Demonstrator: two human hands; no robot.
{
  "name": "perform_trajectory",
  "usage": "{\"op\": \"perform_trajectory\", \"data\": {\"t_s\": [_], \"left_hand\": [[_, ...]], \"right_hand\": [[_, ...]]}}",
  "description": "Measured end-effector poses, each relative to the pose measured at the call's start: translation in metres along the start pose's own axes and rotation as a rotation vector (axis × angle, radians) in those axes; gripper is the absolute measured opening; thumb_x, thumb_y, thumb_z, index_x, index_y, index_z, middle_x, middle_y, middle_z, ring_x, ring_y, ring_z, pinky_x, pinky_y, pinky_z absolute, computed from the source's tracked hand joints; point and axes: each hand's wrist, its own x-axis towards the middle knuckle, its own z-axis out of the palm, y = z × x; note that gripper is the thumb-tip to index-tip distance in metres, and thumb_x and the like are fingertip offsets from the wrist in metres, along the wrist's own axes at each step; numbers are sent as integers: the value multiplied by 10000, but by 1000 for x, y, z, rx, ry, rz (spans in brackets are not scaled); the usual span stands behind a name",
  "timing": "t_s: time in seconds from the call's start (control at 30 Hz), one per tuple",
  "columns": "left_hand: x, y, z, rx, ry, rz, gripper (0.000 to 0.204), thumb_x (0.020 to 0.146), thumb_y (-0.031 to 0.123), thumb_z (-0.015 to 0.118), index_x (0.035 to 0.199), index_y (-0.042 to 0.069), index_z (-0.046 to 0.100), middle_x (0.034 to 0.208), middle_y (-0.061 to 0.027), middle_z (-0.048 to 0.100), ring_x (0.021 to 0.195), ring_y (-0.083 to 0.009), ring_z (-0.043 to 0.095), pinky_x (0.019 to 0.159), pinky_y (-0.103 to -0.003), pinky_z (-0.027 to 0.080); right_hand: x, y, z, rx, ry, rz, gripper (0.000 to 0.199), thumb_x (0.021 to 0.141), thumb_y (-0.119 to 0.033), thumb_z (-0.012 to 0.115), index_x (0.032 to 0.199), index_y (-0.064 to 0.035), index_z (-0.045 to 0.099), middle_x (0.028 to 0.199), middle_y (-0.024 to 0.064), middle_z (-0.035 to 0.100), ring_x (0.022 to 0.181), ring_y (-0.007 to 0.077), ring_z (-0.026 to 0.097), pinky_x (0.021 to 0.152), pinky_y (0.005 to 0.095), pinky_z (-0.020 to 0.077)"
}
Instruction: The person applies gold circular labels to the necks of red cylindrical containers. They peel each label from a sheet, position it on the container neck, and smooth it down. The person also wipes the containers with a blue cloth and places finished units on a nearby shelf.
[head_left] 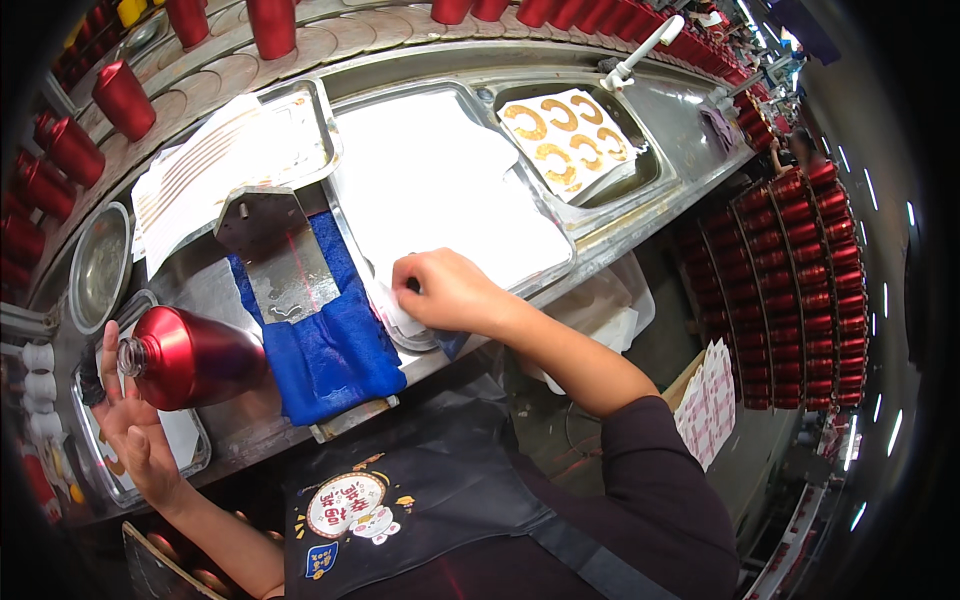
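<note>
My left hand (138, 432) is at the left with fingers stretched and spread, beside the neck of a glossy red metal bottle (205, 360). The bottle lies tilted, its threaded neck toward that hand and its base by a blue cloth (335, 365). Whether my fingers touch the bottle, I cannot tell. The wet blue cloth drapes over and around a metal stand (290, 275). My right hand (450, 290) is closed in a fist at the cloth's right, low over the counter edge. A dark bit shows inside the fist; what it grips is mostly hidden. Something whitish (398, 322) lies beneath.
White sheets (440, 190) cover a large metal tray behind my right hand. Striped decal sheets (195, 180) fill another tray. Sheets with golden ring shapes (565, 135) lie over a sink by a white faucet (645, 52). An oval metal bowl (100, 268) and red bottles (124, 100) stand left.
</note>
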Motion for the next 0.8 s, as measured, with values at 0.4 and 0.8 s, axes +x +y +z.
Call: {"op": "perform_trajectory", "data": {"t_s": [0.4,0.8], "left_hand": [[-5,18,-19,-67,82,136,360,1005,393,539,1183,112,673,1603,-300,228,1472,-506,246,1227,-590,179],[-21,71,56,225,22,405,629,929,468,570,1328,-19,575,1554,-382,246,1434,-548,290,1190,-669,164]], "right_hand": [[24,70,-153,-709,1068,-10,106,927,-93,514,1023,-56,541,779,202,673,749,423,675,644,523,530],[-66,63,-258,-889,1519,40,122,995,-169,520,1065,-102,593,920,168,695,822,406,684,712,488,535]]}}
